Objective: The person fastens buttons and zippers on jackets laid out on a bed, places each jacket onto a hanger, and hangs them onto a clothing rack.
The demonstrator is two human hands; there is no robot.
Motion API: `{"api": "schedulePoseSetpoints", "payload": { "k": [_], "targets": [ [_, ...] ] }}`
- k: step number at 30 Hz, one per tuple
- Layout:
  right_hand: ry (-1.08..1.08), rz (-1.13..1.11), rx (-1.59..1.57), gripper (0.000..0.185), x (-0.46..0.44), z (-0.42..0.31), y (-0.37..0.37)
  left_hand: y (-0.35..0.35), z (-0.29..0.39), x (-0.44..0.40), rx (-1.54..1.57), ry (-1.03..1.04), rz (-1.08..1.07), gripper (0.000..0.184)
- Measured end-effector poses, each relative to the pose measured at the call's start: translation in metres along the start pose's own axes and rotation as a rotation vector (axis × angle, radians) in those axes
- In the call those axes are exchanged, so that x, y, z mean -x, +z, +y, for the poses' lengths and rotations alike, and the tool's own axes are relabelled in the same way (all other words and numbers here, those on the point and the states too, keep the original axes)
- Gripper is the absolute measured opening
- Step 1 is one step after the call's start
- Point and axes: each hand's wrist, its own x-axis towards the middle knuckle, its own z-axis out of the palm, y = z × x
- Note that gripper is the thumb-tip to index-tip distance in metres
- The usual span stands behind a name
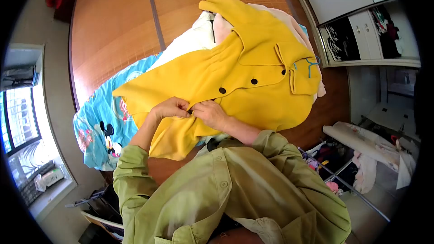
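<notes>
A yellow coat point(257, 58) lies spread out, its collar toward the right and its hem toward the left. Dark round buttons run along its front edge, one of them a button point(254, 81) near the middle. My left hand point(172, 107) pinches the front edge by a lower button point(190, 112). Close beside it, my right hand point(210, 114) has its fingers bent around the same edge, partly hiding the button. A blue hanger point(311, 65) shows at the coat's collar.
Beneath the coat lie a blue cartoon-print cloth point(97, 126), a white garment point(190, 40) and a pale pink one point(289, 18), on a brown surface point(113, 18). Open shelves point(343, 38) with clothes stand at right. A metal rack point(357, 190) is lower right, a window point(20, 117) left.
</notes>
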Motion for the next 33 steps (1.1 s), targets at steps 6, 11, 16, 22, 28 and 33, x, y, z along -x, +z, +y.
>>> {"api": "schedulePoseSetpoints", "payload": {
  "k": [6,11,16,22,28,33],
  "targets": [
    [0.026,0.004,-0.005,0.008,0.002,-0.001,0.001,0.003,-0.005,0.000,0.140,0.007,-0.041,0.017],
    [0.074,0.058,-0.062,0.006,0.000,0.001,-0.001,0.011,-0.007,-0.003,-0.128,0.044,0.183,0.020],
    [0.337,0.043,-0.212,0.013,-0.012,-0.007,-0.011,0.030,-0.002,-0.001,-0.428,0.395,0.574,0.031],
    [0.382,0.031,-0.148,0.013,-0.022,0.002,-0.003,0.043,-0.014,-0.005,-0.480,0.283,0.781,0.030],
    [0.397,-0.070,-0.084,0.010,-0.022,-0.001,-0.004,0.059,-0.023,-0.017,-0.364,0.254,1.002,0.027],
    [0.380,-0.092,-0.013,0.012,-0.016,-0.001,-0.004,0.074,-0.034,-0.029,-0.332,0.262,1.116,0.021]
  ]
}}
